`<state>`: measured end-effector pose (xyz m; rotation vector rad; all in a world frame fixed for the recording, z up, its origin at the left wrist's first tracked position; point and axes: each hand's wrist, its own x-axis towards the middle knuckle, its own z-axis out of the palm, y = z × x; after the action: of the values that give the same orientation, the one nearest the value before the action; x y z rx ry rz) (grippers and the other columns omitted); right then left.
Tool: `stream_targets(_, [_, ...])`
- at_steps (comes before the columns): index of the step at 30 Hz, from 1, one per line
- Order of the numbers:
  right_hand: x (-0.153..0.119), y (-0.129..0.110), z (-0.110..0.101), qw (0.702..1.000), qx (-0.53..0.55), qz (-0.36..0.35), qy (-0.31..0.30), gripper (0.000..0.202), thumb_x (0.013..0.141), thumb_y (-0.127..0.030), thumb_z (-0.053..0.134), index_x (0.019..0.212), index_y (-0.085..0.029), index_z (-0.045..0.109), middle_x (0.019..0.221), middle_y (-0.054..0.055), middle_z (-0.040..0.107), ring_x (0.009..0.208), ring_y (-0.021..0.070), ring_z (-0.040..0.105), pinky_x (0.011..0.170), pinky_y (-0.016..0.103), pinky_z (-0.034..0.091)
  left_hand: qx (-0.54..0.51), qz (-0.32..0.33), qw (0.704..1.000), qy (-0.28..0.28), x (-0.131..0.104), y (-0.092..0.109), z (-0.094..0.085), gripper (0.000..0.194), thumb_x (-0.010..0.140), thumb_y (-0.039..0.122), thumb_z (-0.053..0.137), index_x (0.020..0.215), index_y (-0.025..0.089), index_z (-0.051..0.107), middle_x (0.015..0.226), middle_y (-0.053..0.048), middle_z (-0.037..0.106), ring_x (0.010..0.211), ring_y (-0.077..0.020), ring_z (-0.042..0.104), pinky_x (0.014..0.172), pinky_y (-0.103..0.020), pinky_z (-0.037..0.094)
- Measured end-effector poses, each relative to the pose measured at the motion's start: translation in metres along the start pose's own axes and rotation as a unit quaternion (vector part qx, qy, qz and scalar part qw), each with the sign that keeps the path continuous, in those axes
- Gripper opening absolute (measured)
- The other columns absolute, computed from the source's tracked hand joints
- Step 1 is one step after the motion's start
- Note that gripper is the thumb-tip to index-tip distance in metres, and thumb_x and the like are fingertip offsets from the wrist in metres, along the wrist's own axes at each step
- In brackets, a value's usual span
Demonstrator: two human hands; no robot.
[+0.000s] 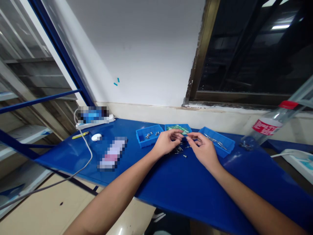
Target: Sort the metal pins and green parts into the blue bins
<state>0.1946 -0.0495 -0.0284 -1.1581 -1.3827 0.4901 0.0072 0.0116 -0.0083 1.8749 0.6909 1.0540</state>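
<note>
My left hand [167, 142] and my right hand [202, 148] meet above the blue table, fingertips pinched close together. Between them is a small thin piece [185, 135], too small to name. Under the hands lies a loose pile of thin metal pins [178, 150], partly hidden by my fingers. One short metal fitting [185, 156] rests apart in front of the pile. Behind my left hand, a blue tray [141, 143] holds several small metal fittings [148, 135]. Green plastic packets [177, 129] fill the middle tray. Beside my right hand, another blue tray [228, 145] holds long thin metal rods [215, 140].
A clear bottle [265, 127] with a red cap leans at the right, near a white device [298, 163]. To the left are a phone-like blurred object [112, 155], a white round item [96, 137], a yellow-handled tool [80, 135] and a cable [90, 153].
</note>
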Motion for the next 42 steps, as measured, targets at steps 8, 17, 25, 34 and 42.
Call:
stream_targets(8, [0.0,-0.001,0.0,1.0,-0.001,-0.006,0.003,0.024,0.092,-0.043,0.074,0.106,-0.024,0.076,0.1,0.007,0.075,0.086,0.0226,0.071,0.072,0.034,0.06,-0.028,-0.029,0.999,-0.002,-0.001,0.001,-0.001,0.033,0.086,0.01,0.071,0.118,0.011,0.073,0.109,-0.014,0.079,0.097,-0.0197,0.078,0.093,-0.034,0.063])
stream_targets(17, [0.003,-0.008,-0.009,0.971,-0.167,-0.164,-0.05,0.014,0.099,-0.031,0.06,0.105,-0.03,0.074,0.104,0.008,0.074,0.094,0.0295,0.065,0.089,0.048,0.054,0.03,0.0,0.999,-0.031,-0.001,-0.004,-0.001,0.06,0.088,0.006,0.066,0.146,0.017,0.057,0.111,-0.011,0.081,0.101,-0.0208,0.078,0.095,-0.037,0.062])
stream_targets(25, [0.003,-0.001,-0.007,0.961,-0.203,-0.176,-0.071,0.01,0.095,-0.024,0.06,0.099,-0.028,0.068,0.093,0.006,0.072,0.087,0.0279,0.066,0.081,0.042,0.053,0.019,0.002,0.999,-0.028,-0.003,-0.003,0.0,0.058,0.089,0.009,0.067,0.146,0.016,0.056,0.111,-0.012,0.08,0.1,-0.0211,0.078,0.096,-0.038,0.061])
stream_targets(34, [0.001,0.004,-0.003,0.977,-0.176,-0.105,-0.054,0.031,0.085,-0.02,0.064,0.115,-0.027,0.065,0.086,0.003,0.069,0.073,0.022,0.063,0.072,0.037,0.054,-0.04,0.003,0.999,-0.033,-0.003,0.0,0.003,0.059,0.089,0.02,0.075,0.144,0.013,0.057,0.121,-0.017,0.075,0.092,-0.0181,0.076,0.085,-0.03,0.061])
stream_targets(42, [0.002,-0.001,-0.006,0.985,-0.147,-0.083,-0.047,0.01,0.087,-0.023,0.066,0.095,-0.026,0.071,0.093,0.004,0.073,0.069,0.0197,0.061,0.068,0.035,0.052,-0.029,-0.059,0.996,-0.057,-0.006,0.006,0.001,0.058,0.09,0.04,0.078,0.139,0.013,0.064,0.109,-0.013,0.081,0.099,-0.0257,0.079,0.092,-0.036,0.062])
